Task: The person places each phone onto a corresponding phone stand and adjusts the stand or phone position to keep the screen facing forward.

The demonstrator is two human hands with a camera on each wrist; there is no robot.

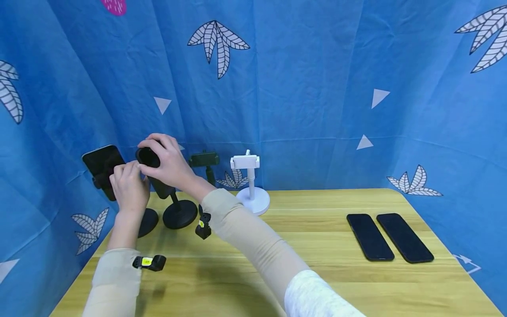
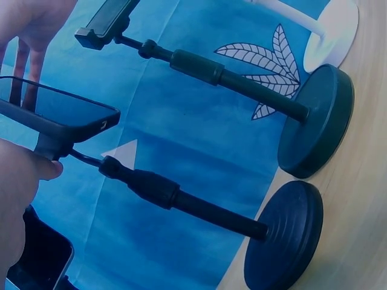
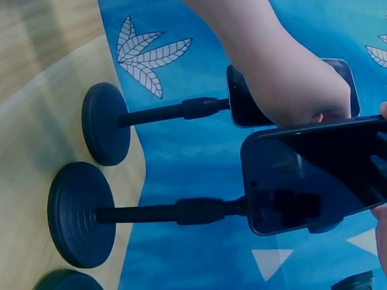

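A dark smartphone [image 3: 314, 175] sits at the head of a black phone stand [image 1: 180, 214] at the table's back left. My right hand [image 1: 168, 160] holds the phone's upper end between thumb and fingers. Beside it, my left hand [image 1: 130, 187] has its fingers curled at the phone's near edge. In the left wrist view its thumb lies against the stand's clamp [image 2: 53, 147] under the phone. Part of the phone is hidden by the hands. Just left, another smartphone [image 1: 104, 165] stands tilted in a second black stand [image 3: 106, 124], partly behind the left hand.
Right of the hands are a dark green phone stand [image 2: 315, 121] and a white phone stand [image 1: 253, 200], both with bare clamps. Two dark phones [image 1: 370, 237] lie flat on the right of the wooden table [image 1: 309, 264]. A blue curtain [image 1: 301, 97] hangs behind.
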